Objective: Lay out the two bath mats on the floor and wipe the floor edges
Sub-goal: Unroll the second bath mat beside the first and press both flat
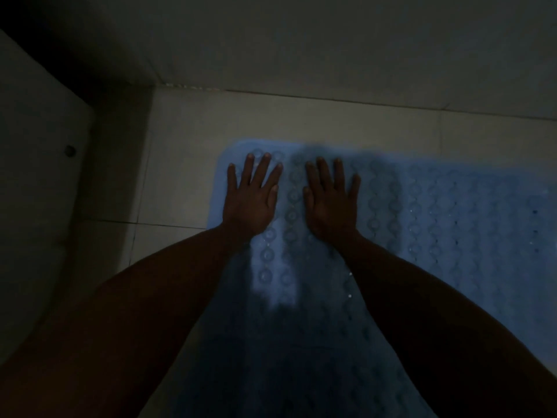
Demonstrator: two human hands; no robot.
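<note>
A light blue bath mat [437, 224] with rows of round suction-cup bumps lies flat on the pale tiled floor [187, 164], reaching from the middle of the view to the right edge. My left hand [251, 197] rests palm down on the mat's far left corner, fingers spread. My right hand [333, 200] presses flat on the mat just to its right, fingers apart. Neither hand holds anything. The room is dim and my arms shadow the mat's near part. Only this one mat is in view.
A wall [331, 40] meets the floor just beyond the mat's far edge. At the left stands a pale rounded fixture [36, 176] with a small round cap on it. A strip of bare tile lies between the mat and the wall.
</note>
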